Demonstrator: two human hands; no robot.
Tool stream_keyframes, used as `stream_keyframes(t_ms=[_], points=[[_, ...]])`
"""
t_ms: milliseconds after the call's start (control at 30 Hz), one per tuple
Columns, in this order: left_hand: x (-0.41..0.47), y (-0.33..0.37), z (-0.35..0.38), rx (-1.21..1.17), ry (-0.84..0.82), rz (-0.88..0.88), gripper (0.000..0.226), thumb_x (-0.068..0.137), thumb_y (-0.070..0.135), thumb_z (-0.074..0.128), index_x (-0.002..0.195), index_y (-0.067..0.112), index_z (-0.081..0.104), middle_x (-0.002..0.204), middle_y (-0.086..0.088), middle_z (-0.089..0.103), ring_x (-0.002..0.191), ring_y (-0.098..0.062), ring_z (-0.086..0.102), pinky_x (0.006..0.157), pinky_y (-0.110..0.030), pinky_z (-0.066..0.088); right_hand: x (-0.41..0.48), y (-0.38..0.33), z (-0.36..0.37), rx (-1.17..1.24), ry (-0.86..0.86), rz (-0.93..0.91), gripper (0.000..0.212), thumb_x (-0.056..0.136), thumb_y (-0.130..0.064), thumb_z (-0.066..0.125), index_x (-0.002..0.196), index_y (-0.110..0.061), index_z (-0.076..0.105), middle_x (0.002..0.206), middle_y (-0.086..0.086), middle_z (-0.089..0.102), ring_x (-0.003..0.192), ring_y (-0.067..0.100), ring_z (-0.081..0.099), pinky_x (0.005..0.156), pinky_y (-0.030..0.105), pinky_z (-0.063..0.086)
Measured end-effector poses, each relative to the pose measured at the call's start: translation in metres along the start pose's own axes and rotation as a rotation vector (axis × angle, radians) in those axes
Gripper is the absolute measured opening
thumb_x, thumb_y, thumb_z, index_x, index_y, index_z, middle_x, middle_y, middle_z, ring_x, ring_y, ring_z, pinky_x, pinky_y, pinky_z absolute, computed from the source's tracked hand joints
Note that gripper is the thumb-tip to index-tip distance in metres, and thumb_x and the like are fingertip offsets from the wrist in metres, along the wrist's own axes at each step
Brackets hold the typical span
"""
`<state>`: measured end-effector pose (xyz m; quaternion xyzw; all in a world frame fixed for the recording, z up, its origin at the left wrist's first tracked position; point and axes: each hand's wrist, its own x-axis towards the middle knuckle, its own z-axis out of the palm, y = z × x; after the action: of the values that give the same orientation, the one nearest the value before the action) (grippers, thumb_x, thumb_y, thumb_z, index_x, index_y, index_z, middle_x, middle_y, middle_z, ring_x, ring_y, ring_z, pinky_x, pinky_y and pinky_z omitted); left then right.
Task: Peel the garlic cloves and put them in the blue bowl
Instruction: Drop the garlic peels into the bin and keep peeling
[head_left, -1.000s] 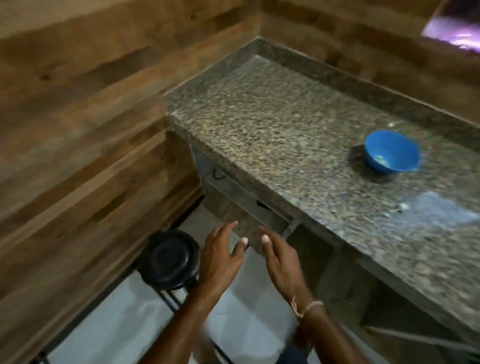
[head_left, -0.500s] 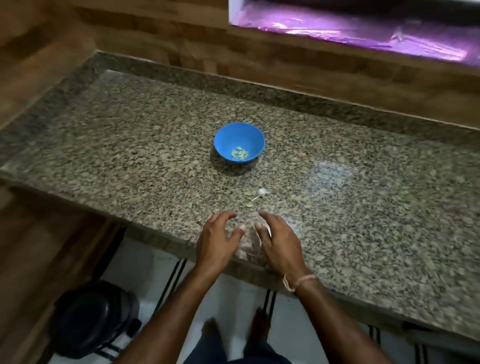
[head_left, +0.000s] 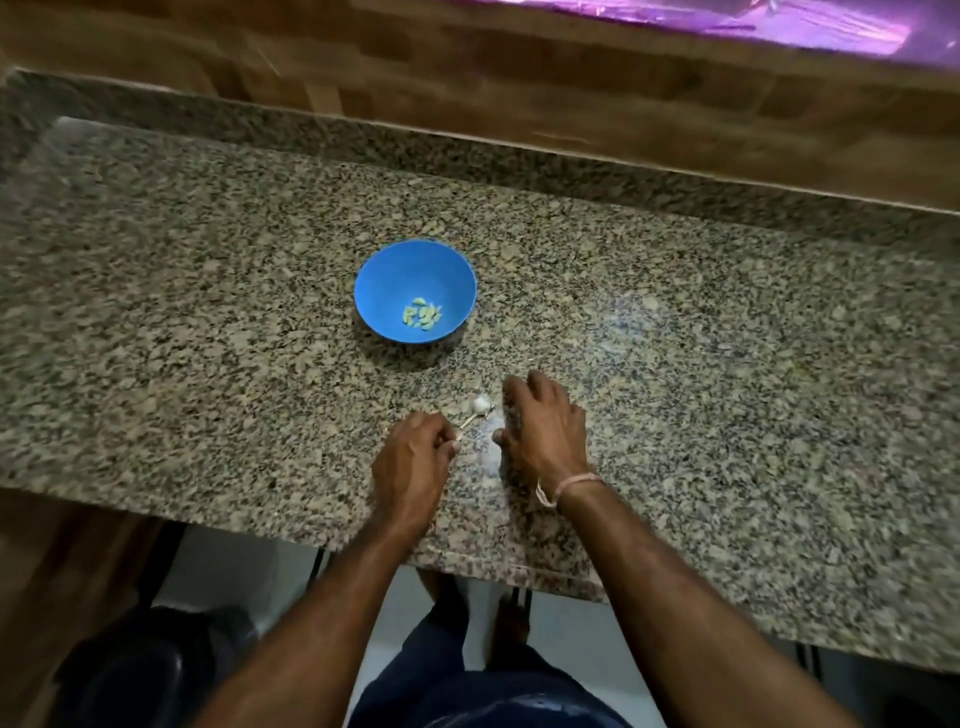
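Head view: garlic (head_left: 481, 402) between both hands' fingers (head_left: 511, 400)

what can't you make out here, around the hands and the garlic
- Left hand: fingers curl near the stalk of the garlic piece; head view, blurred, a grip cannot be told.
- Right hand: its back hides whatever is under the fingers.
- Cloves in the blue bowl: too small to count.

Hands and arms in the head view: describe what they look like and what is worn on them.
Both forearms are bare, with no sleeves showing. The left hand wears nothing. The right hand has a thin pinkish thread bracelet tied round the wrist, loose ends hanging. No rings or gloves are visible.
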<state>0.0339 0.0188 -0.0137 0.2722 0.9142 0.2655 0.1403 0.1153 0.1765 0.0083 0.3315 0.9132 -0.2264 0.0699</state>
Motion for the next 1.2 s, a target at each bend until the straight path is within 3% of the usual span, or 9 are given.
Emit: stream_keyframes(t_ms=[167, 367, 567, 667, 833, 967, 1067, 1133, 1200], points=[[0.008, -0.001, -0.016, -0.061, 0.033, 0.069, 0.009, 0.098, 0.029, 0.069, 0.092, 0.027, 0.063, 0.093, 0.012, 0.058, 0.086, -0.014, 0.055, 0.061, -0.031, 0.039, 0.009, -0.001, 0.01, -0.035, 0.02, 0.032, 0.081, 0.091, -0.033, 0.076, 0.158, -0.031, 0.03, 0.172, 0.004, 0.015, 0.156, 0.027, 0.014, 0.121, 0.058, 0.021], [0.082, 0.023, -0.06, -0.011, 0.255, 0.034, 0.007, 0.097, 0.029, 0.07, 0.098, 0.022, 0.068, 0.098, 0.011, 0.059, 0.089, -0.01, 0.052, 0.06, -0.025, 0.03, 0.011, -0.005, 0.019, -0.014, 0.042, 0.096, 0.083, 0.093, -0.028, 0.073, 0.161, -0.033, 0.025, 0.173, 0.001, 0.011, 0.157, 0.026, 0.009, 0.125, 0.058, 0.014], [0.132, 0.029, -0.072, 0.154, 0.24, -0.017, 0.018, 0.095, 0.021, 0.074, 0.113, 0.016, 0.074, 0.108, -0.003, 0.071, 0.103, -0.025, 0.063, 0.073, -0.037, 0.046, 0.012, -0.002, 0.021, 0.02, 0.072, 0.091, 0.083, 0.09, -0.026, 0.076, 0.158, -0.036, 0.03, 0.172, -0.001, 0.016, 0.155, 0.024, 0.014, 0.121, 0.057, 0.017], [0.112, 0.037, -0.064, 0.103, 0.302, 0.092, 0.017, 0.095, 0.019, 0.074, 0.112, 0.016, 0.071, 0.103, -0.002, 0.068, 0.096, -0.023, 0.062, 0.067, -0.034, 0.044, 0.012, 0.003, 0.017, 0.016, 0.063, 0.065, 0.084, 0.089, -0.033, 0.077, 0.158, -0.037, 0.029, 0.171, -0.002, 0.017, 0.154, 0.023, 0.015, 0.121, 0.056, 0.018], [0.049, 0.042, -0.006, -0.1, -0.055, 0.177, 0.033, 0.096, 0.035, 0.07, 0.128, 0.024, 0.066, 0.115, 0.003, 0.061, 0.103, -0.015, 0.058, 0.078, -0.035, 0.051, 0.011, 0.017, 0.008, 0.057, 0.063, -0.022, 0.08, 0.089, -0.04, 0.077, 0.156, -0.035, 0.034, 0.17, -0.004, 0.02, 0.154, 0.021, 0.02, 0.121, 0.048, 0.019], [0.045, 0.044, 0.018, -0.069, -0.058, 0.128, 0.021, 0.094, 0.013, 0.074, 0.114, 0.016, 0.073, 0.104, 0.0, 0.063, 0.093, -0.017, 0.06, 0.073, -0.022, 0.046, 0.006, 0.034, 0.003, 0.124, 0.033, -0.089, 0.077, 0.09, -0.027, 0.078, 0.156, -0.032, 0.039, 0.171, -0.006, 0.021, 0.156, 0.018, 0.019, 0.125, 0.044, 0.017], [0.043, 0.05, 0.018, -0.589, -0.105, -0.254, 0.016, 0.094, 0.01, 0.073, 0.107, 0.019, 0.076, 0.094, 0.004, 0.072, 0.078, -0.01, 0.064, 0.071, -0.02, 0.052, 0.005, 0.044, 0.004, 0.331, 0.067, -0.098, 0.064, 0.089, -0.018, 0.08, 0.147, -0.029, 0.055, 0.161, -0.003, 0.044, 0.15, 0.017, 0.037, 0.124, 0.047, 0.03], [0.041, 0.059, 0.013, -1.128, -0.197, -0.54, 0.019, 0.098, 0.006, 0.066, 0.111, 0.017, 0.073, 0.085, 0.003, 0.073, 0.072, -0.01, 0.063, 0.066, -0.025, 0.054, 0.003, 0.045, -0.002, 0.711, 0.053, -0.02, 0.051, 0.089, -0.011, 0.079, 0.136, -0.026, 0.067, 0.14, -0.003, 0.065, 0.13, 0.011, 0.059, 0.113, 0.043, 0.049], [0.037, 0.069, 0.008, -1.457, -0.249, -0.644, 0.023, 0.098, 0.003, 0.06, 0.117, 0.011, 0.069, 0.09, 0.0, 0.075, 0.075, -0.007, 0.068, 0.066, -0.02, 0.057, -0.002, 0.04, -0.014, 1.009, 0.0, 0.047, 0.039, 0.091, -0.005, 0.076, 0.127, -0.02, 0.072, 0.122, -0.003, 0.074, 0.112, 0.009, 0.07, 0.1, 0.04, 0.058]])
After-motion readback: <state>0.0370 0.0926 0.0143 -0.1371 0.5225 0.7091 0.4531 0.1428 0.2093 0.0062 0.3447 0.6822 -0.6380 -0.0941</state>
